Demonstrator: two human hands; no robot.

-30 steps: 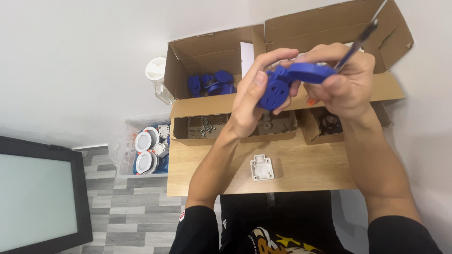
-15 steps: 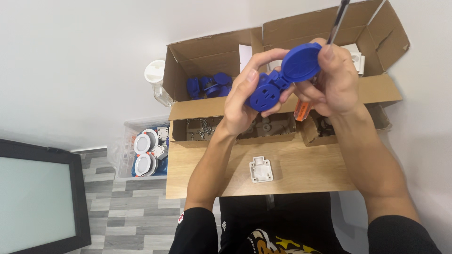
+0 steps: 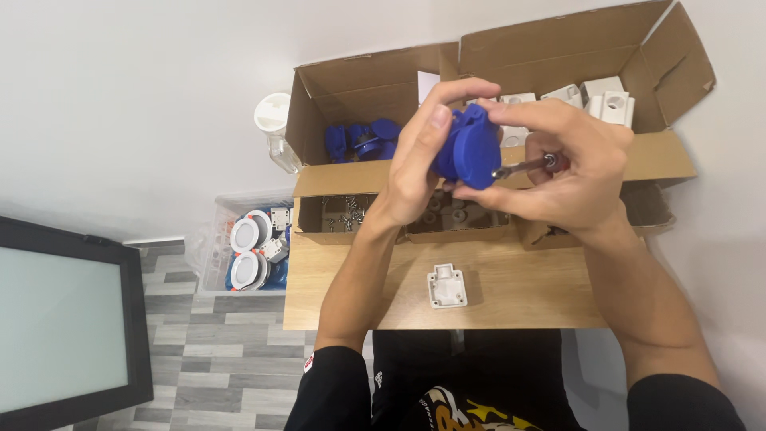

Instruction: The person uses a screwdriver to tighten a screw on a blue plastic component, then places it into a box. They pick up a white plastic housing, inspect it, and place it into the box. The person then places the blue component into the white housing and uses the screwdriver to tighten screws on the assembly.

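A blue plastic socket part (image 3: 469,148) is gripped in the left hand (image 3: 419,160), held up above the wooden table (image 3: 511,295) and in front of the open cardboard boxes (image 3: 363,88). The fingers of the left hand are clenched around its left side, thumb pressed on the front face. A screwdriver (image 3: 527,166) is grasped in the right hand (image 3: 570,172), fingers wrapped tight about the reddish handle, metal shaft pointed left with its tip touching the blue part.

Compared with half a second ago, the blue part is turned: the round lid face that was raised toward the upper right is now swung down and faced to the camera. The screwdriver, earlier carried upright with the shaft sticking up past the box flap, is now laid level and brought tip-first against the part. A screw is judged to be driven or about to be driven; the screw itself cannot be seen.

More blue parts (image 3: 359,140) are seen in the left box, white parts (image 3: 602,100) in the right box. A small white housing (image 3: 446,286) is left lying on the table, well apart from both hands. Loose screws (image 3: 343,215) are seen in a low tray just below the hands.
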